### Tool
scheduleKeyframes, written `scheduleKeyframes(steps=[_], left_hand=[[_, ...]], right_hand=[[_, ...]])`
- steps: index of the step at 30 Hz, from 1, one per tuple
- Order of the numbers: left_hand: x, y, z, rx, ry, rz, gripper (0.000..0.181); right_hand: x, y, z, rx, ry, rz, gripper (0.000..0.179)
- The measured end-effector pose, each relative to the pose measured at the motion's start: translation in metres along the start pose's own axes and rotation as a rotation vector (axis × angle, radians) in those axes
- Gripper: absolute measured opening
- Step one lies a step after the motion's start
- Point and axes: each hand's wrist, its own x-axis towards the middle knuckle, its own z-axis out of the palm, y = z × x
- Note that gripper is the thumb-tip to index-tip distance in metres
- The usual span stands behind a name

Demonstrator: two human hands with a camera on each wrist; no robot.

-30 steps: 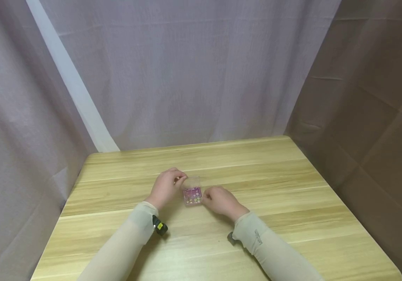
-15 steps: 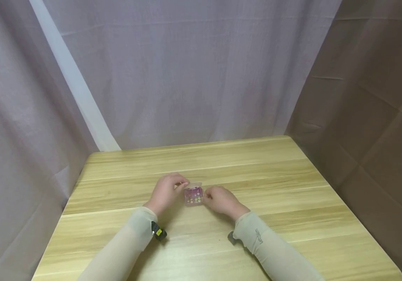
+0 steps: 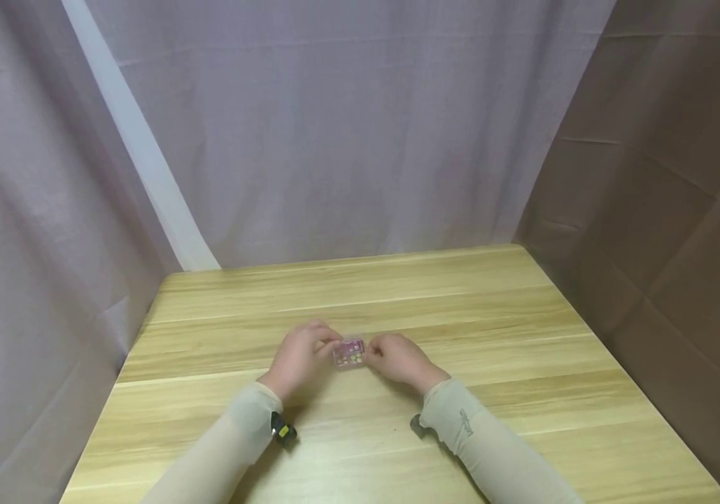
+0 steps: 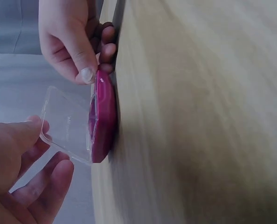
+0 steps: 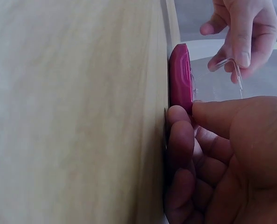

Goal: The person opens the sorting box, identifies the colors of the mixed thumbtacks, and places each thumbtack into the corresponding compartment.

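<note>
A small magenta pill box (image 3: 349, 354) with a clear hinged lid (image 4: 67, 125) lies on the table between the hands. Through the head view, little white and yellowish-green pieces show in its compartments. The left hand (image 3: 301, 357) pinches the edge of the lid between thumb and finger, and in the left wrist view the lid stands raised at a steep angle to the base. On the other side, the right hand (image 3: 400, 360) pinches the end of the base (image 5: 179, 77) between thumb and index finger, its other fingers curled close to the tabletop.
The wood-grain table (image 3: 460, 301) spreads around the box on all sides. Grey curtains (image 3: 360, 140) hang behind and to the left, a brown one (image 3: 662, 210) to the right. Each wrist wears a small dark camera (image 3: 284, 428).
The left hand has come nearer and slightly right, bringing the lid up from lying back behind the box to a raised angle. The right hand and base have hardly moved.
</note>
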Motion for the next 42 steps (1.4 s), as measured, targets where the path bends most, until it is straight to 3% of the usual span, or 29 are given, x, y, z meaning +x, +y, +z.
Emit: scheduleKeyframes(steps=[14, 30, 42], left_hand=[[-0.014, 0.001, 0.013, 0.046, -0.024, 0.050, 0.021], [-0.015, 0.000, 0.014, 0.095, -0.025, 0.044, 0.016], [-0.022, 0.003, 0.021, 0.079, -0.042, 0.041, 0.016]], right_hand=[[0.003, 0.009, -0.001, 0.057, -0.057, -0.054, 0.026], [0.005, 0.002, -0.002, 0.050, -0.058, -0.051, 0.023], [-0.005, 0.012, -0.001, 0.059, -0.061, -0.038, 0.023]])
